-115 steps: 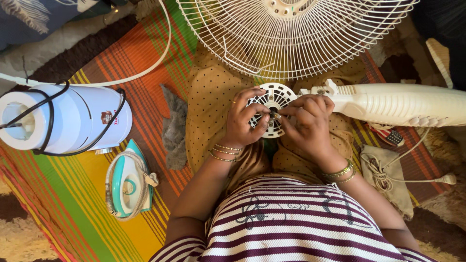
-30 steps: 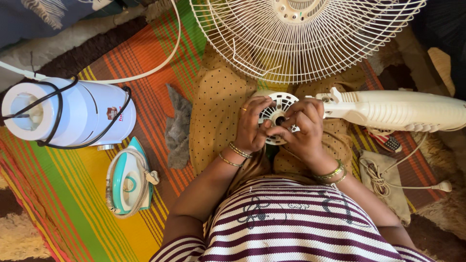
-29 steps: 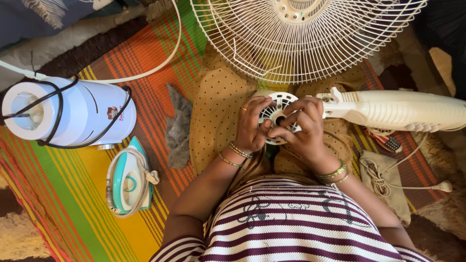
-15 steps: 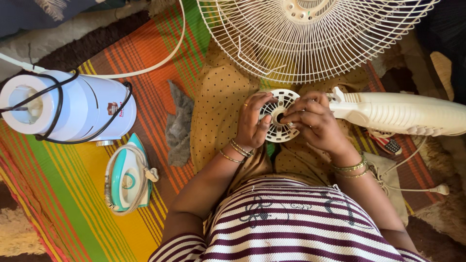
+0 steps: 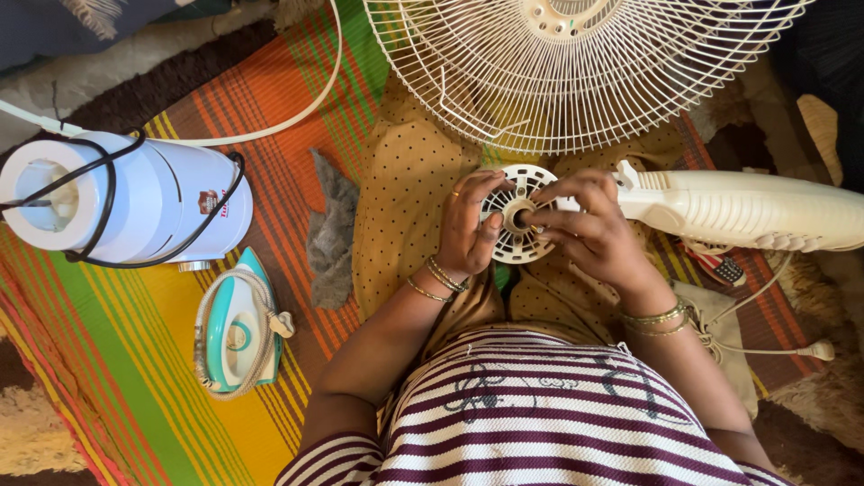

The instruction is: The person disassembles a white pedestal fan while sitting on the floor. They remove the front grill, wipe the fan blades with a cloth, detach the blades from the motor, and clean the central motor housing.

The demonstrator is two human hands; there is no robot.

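White plastic vented motor cover (image 5: 515, 216), round, held over the lap on dotted mustard cloth (image 5: 405, 180), just below the wire fan guard (image 5: 576, 72). Left hand (image 5: 468, 229): fingers curled about the cover's left rim. Right hand (image 5: 589, 229): fingertips pinched narrow at the centre hub, now closer on the hole than half a second before; wrist dropped slightly. Fan body (image 5: 747, 211) alongside, unmoved. Clothes iron (image 5: 236, 328) and white appliance (image 5: 126, 202) at left, unchanged.

**Operator appearance, head view**

You wear a short-sleeved top in maroon and white horizontal stripes with dark line print across the chest. Thin gold bangles circle both wrists. A ring sits on your left hand (image 5: 468, 229). Your right hand (image 5: 594, 234) shows painted nails.
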